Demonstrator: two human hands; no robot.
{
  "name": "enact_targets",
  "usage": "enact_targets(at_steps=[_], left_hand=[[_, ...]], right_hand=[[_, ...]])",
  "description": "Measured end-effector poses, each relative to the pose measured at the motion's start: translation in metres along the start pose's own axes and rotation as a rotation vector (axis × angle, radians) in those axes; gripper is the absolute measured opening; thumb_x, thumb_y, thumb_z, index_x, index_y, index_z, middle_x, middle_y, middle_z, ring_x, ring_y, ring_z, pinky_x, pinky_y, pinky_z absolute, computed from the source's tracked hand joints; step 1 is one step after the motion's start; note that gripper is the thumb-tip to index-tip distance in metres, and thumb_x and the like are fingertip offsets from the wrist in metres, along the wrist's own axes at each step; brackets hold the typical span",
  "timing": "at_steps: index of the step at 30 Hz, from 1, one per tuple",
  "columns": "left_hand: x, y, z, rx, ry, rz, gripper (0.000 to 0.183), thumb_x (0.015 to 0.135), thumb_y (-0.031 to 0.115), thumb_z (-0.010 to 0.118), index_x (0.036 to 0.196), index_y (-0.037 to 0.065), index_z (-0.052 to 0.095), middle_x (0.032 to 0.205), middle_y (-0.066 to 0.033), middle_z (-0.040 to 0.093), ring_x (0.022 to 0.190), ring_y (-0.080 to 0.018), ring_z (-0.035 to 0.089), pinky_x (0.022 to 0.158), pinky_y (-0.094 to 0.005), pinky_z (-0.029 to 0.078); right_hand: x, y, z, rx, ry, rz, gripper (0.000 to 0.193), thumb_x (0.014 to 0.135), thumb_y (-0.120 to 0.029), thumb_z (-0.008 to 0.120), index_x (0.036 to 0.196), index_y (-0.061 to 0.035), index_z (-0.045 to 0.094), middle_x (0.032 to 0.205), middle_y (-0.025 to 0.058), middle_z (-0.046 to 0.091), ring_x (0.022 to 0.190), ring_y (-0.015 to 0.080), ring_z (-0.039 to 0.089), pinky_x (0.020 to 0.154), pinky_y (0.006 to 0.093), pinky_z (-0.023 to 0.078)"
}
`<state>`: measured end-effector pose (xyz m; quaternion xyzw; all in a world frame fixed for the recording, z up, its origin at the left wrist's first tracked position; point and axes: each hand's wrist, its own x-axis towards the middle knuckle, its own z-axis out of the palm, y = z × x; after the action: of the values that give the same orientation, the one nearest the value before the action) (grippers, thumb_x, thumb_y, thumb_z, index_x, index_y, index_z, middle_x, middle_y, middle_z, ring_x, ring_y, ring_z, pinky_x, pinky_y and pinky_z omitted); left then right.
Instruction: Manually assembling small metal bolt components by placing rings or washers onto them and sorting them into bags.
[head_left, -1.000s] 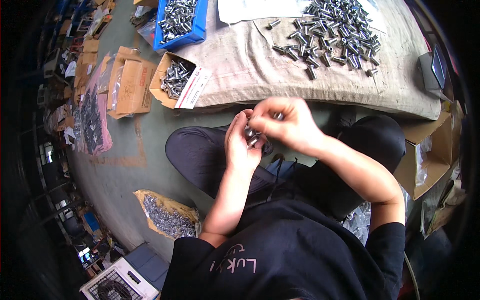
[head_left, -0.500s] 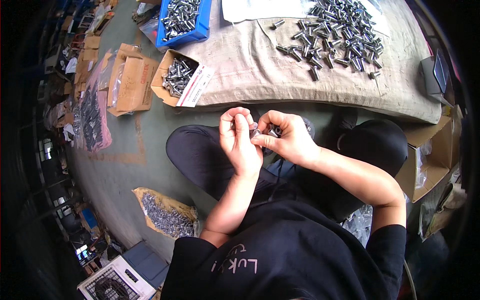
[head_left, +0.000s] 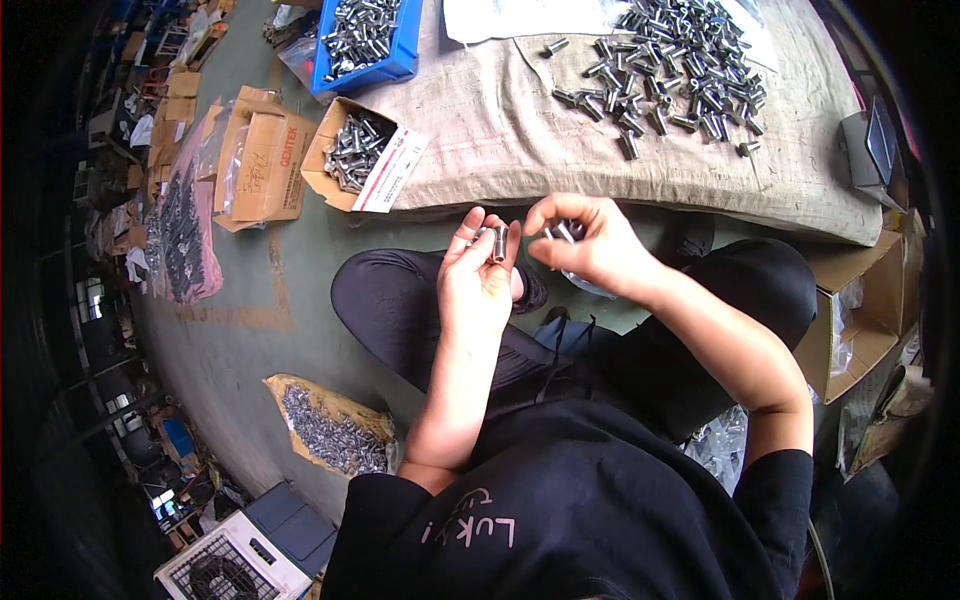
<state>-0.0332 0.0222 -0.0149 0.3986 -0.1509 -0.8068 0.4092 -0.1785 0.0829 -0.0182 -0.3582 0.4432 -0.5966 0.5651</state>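
Observation:
My left hand is raised above my lap, palm up, its thumb and fingers closed on a short shiny metal bolt-like piece that stands upright at the fingertips. Close by on its right, my right hand is curled around several similar metal pieces, whose ends show between thumb and fingers. A small gap separates the two hands. Beyond them, a loose pile of the same kind of pieces lies on a cloth-covered work surface.
At the work surface's left stand a blue bin and a small carton, both holding metal pieces. Further left is a brown carton. A yellowish sack of small metal parts lies lower left. An open cardboard box stands at right.
My hands have drawn apart: the right moved slightly right and up with its pieces. The left hand has turned more open, and the upright metal piece now shows at its fingertips.

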Motion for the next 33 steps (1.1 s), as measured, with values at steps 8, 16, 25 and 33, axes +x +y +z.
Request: enact_targets(at_steps=[8, 16, 25, 33], left_hand=[[-0.008, -0.011, 0.002, 0.061, -0.002, 0.009, 0.022, 0.086, -0.004, 0.042, 0.108, -0.003, 0.045, 0.096, -0.0142, 0.053, 0.089, -0.0194, 0.055, 0.079, -0.0302, 0.048], [-0.022, 0.006, 0.011, -0.011, -0.213, -0.175, 0.044, 0.073, -0.009, 0.034, 0.116, -0.011, 0.034, 0.109, -0.0244, 0.048, 0.106, -0.0317, 0.050, 0.094, -0.0375, 0.042], [-0.024, 0.004, 0.009, 0.180, -0.168, -0.088, 0.030, 0.088, 0.005, 0.043, 0.116, -0.006, 0.039, 0.108, -0.0194, 0.051, 0.104, -0.0266, 0.052, 0.091, -0.0347, 0.044], [-0.026, -0.014, 0.000, 0.541, -0.222, 0.066, 0.034, 0.089, 0.008, 0.043, 0.120, -0.005, 0.039, 0.109, -0.0153, 0.051, 0.096, -0.0217, 0.054, 0.088, -0.0342, 0.043]], right_hand=[[-0.004, 0.002, 0.009, -0.711, -0.062, -0.349, 0.020, 0.072, -0.006, 0.064, 0.091, -0.0070, 0.061, 0.071, 0.0061, 0.056, 0.061, 0.0169, 0.055, 0.057, 0.0265, 0.044], [0.003, -0.006, -0.013, 0.452, 0.151, 0.252, 0.012, 0.078, -0.016, 0.063, 0.083, -0.0059, 0.059, 0.070, 0.0008, 0.056, 0.060, 0.0075, 0.053, 0.047, 0.0203, 0.042], [0.002, -0.012, -0.011, -0.081, -0.032, 0.100, 0.011, 0.074, -0.005, 0.063, 0.084, -0.0049, 0.058, 0.075, 0.0009, 0.058, 0.071, 0.0094, 0.056, 0.051, 0.0213, 0.043], [-0.005, -0.014, 0.003, -0.545, -0.064, -0.087, 0.024, 0.070, -0.005, 0.064, 0.094, -0.0079, 0.064, 0.072, 0.0043, 0.055, 0.063, 0.0137, 0.052, 0.062, 0.0255, 0.043]])
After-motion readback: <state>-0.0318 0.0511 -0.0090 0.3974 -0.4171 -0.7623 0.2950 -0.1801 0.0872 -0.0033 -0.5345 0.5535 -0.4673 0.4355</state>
